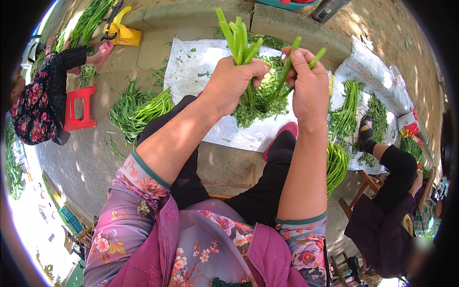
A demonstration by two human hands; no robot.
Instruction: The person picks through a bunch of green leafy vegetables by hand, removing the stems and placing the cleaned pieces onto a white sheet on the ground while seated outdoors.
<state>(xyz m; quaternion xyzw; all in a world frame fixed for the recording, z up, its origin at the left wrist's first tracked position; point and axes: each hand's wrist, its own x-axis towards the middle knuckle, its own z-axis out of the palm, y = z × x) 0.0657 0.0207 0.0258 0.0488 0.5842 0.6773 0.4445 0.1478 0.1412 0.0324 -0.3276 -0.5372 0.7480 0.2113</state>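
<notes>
My left hand is closed round a bunch of green vegetable stalks, their cut ends pointing up and away from me. To its right, my right hand pinches two thin green stalks between thumb and fingers. The lower parts of these stalks hang down toward a pile of loose green leaves. That pile lies on a white woven sheet on the ground beyond my knees. What the leafy ends of the held stalks touch is partly hidden behind my hands.
A bundle of leafy greens lies left of the sheet; another is by my right forearm. More greens rest on sacking at right, beside a seated person. Left are a red stool and another person. A kerb runs behind.
</notes>
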